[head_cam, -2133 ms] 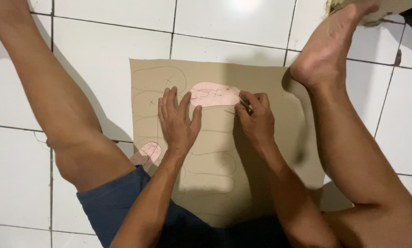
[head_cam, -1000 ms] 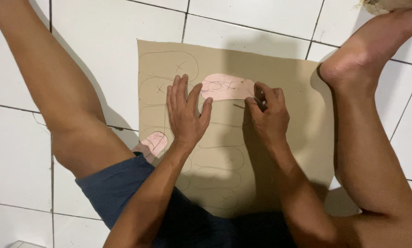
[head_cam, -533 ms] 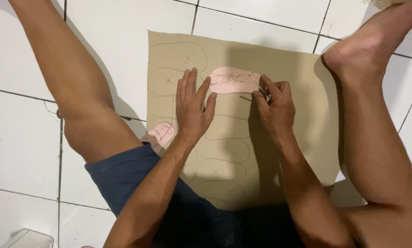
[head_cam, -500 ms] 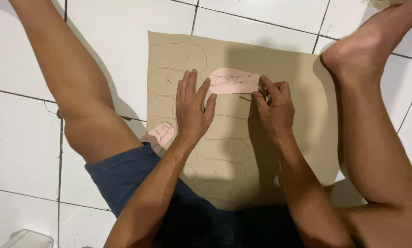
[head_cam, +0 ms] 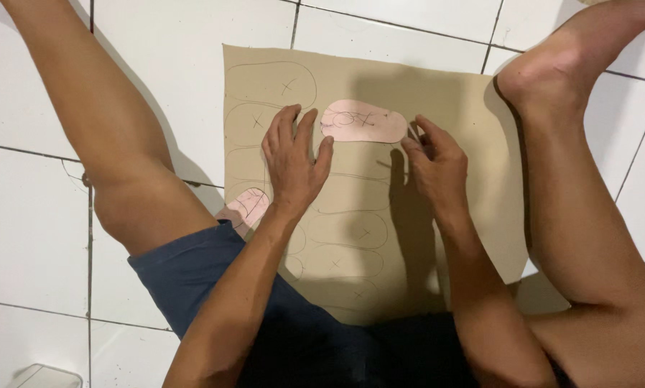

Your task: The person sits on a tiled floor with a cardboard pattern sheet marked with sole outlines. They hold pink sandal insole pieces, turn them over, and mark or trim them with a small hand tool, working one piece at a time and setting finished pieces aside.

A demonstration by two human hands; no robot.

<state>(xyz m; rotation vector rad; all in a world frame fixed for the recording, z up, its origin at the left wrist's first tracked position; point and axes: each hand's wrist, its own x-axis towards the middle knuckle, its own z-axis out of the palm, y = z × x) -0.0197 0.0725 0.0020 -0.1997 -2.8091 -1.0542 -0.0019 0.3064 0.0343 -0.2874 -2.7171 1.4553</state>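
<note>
White glossy floor tiles (head_cam: 193, 43) with thin dark grout lines run under everything, and a bare leg lies on each side of the hands. Between the legs, right under both hands, is a big sheet of tan cardboard (head_cam: 452, 86), flat and matte, covered in pen-drawn rounded oblong outlines, several with a small cross inside. Dark blue shorts (head_cam: 193, 280) overlap its near edge, so the lowest outlines are partly hidden.

Left hand (head_cam: 294, 162) lies flat on the cardboard, fingers spread, thumb tip right at the left end of the pink template (head_cam: 362, 122), pinning it. That template is a smooth, pale pink, sole-shaped cutout with scribbles on it, sitting between the two hands just past the fingertips. Right hand (head_cam: 437, 165) is curled at the template's right end, fingers pinched together as if around a pen, but I can't make one out.

A second pink cutout (head_cam: 249, 207) peeks out near the left wrist, against the left thigh.
</note>
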